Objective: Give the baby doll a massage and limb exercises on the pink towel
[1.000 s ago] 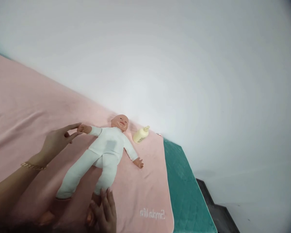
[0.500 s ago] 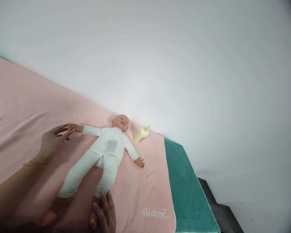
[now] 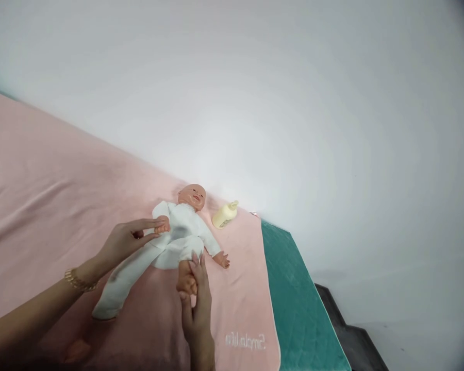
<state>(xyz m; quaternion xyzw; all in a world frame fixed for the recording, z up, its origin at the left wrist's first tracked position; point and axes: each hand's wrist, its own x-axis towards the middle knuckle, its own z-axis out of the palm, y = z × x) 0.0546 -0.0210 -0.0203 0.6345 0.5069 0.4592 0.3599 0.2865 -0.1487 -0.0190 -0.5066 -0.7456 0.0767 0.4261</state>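
Observation:
A baby doll [image 3: 181, 221] in white clothes lies on its back on a pink blanket [image 3: 239, 299]. My left hand [image 3: 129, 239], with a gold bracelet at the wrist, pinches the doll's small hand [image 3: 162, 224] over its chest. Around the doll's raised foot [image 3: 186, 278] are the fingers and thumb of my right hand [image 3: 197, 293]; that leg is bent up toward the belly. The doll's other leg [image 3: 127, 275] lies stretched out, and its other arm [image 3: 209, 239] rests out on the blanket.
A pale yellow pump bottle [image 3: 224, 215] stands beside the doll's head. Teal quilted fabric [image 3: 301, 299] shows past the blanket's right edge. Behind runs a white wall [image 3: 255, 103], and a dark object [image 3: 351, 330] is at the lower right.
My left hand has brought the doll's hand inward from the side to its chest. My right hand has moved up with the doll's foot, and that leg has gone from straight to bent.

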